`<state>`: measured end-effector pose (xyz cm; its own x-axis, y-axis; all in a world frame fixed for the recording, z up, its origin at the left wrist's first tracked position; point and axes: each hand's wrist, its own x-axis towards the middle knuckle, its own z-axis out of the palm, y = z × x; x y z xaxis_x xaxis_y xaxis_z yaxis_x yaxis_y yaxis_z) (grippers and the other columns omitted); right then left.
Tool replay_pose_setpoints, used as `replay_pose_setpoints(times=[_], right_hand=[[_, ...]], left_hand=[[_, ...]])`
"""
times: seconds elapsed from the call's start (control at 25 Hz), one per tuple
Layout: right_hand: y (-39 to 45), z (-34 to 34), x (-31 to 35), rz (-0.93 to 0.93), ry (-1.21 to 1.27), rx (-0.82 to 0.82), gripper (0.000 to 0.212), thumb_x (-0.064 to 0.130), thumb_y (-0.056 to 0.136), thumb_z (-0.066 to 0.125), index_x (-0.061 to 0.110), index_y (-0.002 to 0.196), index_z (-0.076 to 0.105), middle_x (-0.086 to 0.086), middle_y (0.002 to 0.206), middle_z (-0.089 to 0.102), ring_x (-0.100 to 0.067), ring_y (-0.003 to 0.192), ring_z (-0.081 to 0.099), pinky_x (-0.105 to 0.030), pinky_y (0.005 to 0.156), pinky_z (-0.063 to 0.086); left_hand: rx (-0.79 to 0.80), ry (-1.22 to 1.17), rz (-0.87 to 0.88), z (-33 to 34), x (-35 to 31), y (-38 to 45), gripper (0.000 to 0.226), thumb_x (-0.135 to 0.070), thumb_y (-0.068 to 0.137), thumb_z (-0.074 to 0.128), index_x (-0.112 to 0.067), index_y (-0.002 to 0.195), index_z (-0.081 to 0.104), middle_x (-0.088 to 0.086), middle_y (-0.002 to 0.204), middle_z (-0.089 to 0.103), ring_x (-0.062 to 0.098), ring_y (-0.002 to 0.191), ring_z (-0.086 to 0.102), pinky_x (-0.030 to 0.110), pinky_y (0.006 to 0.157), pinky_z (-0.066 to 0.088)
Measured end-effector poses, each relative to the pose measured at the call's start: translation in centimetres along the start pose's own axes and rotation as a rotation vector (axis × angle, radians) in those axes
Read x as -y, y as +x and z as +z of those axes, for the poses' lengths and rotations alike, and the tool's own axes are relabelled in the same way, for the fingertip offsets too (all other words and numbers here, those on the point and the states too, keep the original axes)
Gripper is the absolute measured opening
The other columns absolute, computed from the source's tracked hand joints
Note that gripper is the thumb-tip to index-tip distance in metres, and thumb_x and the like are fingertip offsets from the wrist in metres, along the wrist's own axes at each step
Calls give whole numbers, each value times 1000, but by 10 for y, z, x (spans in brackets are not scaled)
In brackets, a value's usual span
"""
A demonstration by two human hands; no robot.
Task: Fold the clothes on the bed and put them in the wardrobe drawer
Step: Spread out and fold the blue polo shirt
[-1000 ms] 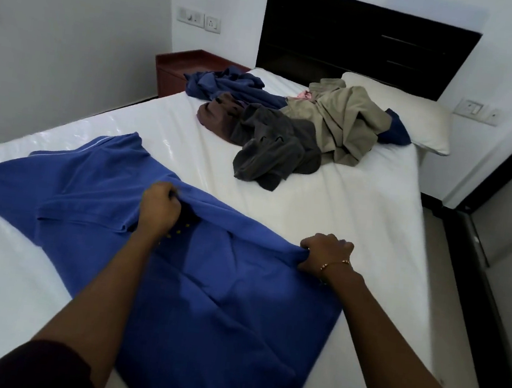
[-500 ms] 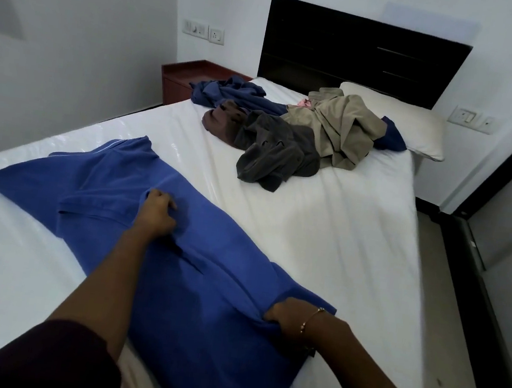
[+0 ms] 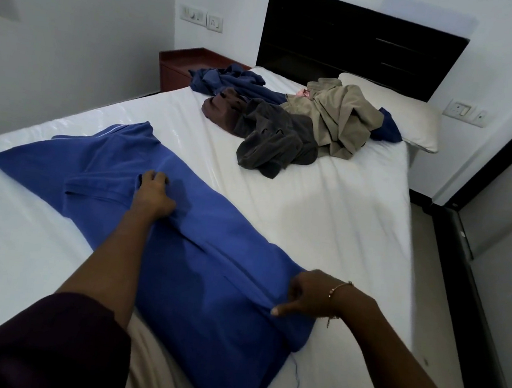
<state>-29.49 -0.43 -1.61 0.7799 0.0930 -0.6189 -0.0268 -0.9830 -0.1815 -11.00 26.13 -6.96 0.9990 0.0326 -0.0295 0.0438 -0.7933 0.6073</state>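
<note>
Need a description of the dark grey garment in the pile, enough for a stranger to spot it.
Start at the black headboard and drop to the clothes pile beside the pillow. The dark grey garment is the pile's nearest piece, charcoal, between the brown one and the khaki one.

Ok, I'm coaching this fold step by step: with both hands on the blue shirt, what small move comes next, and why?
Probably flatten the just-folded side. The blue shirt lies on the bed with a raised crease running between the left hand and the right hand, which pinches its edge. Smoothing that ridge first should keep the next fold neat.
</note>
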Motion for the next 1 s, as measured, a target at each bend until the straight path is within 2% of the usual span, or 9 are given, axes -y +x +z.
replay_pose_setpoints(times=[0.16,0.28,0.36,0.48,0.6,0.72,0.8,0.88,1.0], right_hand=[[16,22,13,-187,69,-49,36,27,80,72,32,74,37,8,76,42,-18,80,45,-15,59,34],[23,12,4,-113,-44,-152,17,10,84,61,22,81,50,-1,89,54,-22,90,51,-18,66,36],[17,-11,-6,20,17,-449,14,6,82,56,18,88,57,-10,105,59,-26,98,55,-21,70,34],[-2,-35,-13,69,121,-941,11,2,78,53,9,82,59,-14,94,58,-29,82,50,-25,65,31],[-7,-17,-6,-24,-25,-541,26,4,77,52,25,67,42,-10,94,57,-25,83,50,-23,67,31],[0,24,9,-13,-222,57,28,8,84,57,23,70,38,-9,94,55,-20,84,45,-25,62,36],[0,26,14,40,-283,228,25,18,84,64,22,71,43,-3,82,49,-20,77,46,-24,53,35],[-2,11,17,59,-237,235,12,26,83,65,18,81,56,-1,83,52,-18,76,49,-24,59,39],[10,-8,23,-49,10,-177,15,19,87,55,20,73,51,-2,89,53,-16,83,49,-25,71,39]], left_hand=[[10,-156,-52,-1,-3,-6,49,8,79,61,-3,125,46,16,140,28,37,114,44,36,82,43],[-37,-496,-98,-3,-6,-8,38,10,82,60,-4,116,50,15,112,43,30,86,52,34,65,46],[-91,-733,-61,-5,-13,-8,33,11,85,55,-11,108,48,8,102,46,20,74,49,26,57,46],[-179,-852,27,-9,-20,-5,31,13,87,48,-13,104,48,0,85,49,15,65,47,21,51,45],[-160,-677,10,-6,-13,-3,41,20,80,37,-10,101,54,11,96,54,27,74,51,25,51,45],[-68,-297,-50,3,-2,-5,39,14,83,37,-2,109,60,20,121,53,39,105,52,37,80,51],[-52,-204,-66,4,2,-4,37,11,85,39,-1,113,60,19,132,48,38,123,43,45,93,45],[-66,-195,-78,3,4,-3,37,10,85,41,-2,115,59,18,141,41,35,136,28,47,97,43],[-42,-119,-99,-2,4,-5,43,10,85,42,-5,123,55,15,148,31,31,141,20,47,100,41]])
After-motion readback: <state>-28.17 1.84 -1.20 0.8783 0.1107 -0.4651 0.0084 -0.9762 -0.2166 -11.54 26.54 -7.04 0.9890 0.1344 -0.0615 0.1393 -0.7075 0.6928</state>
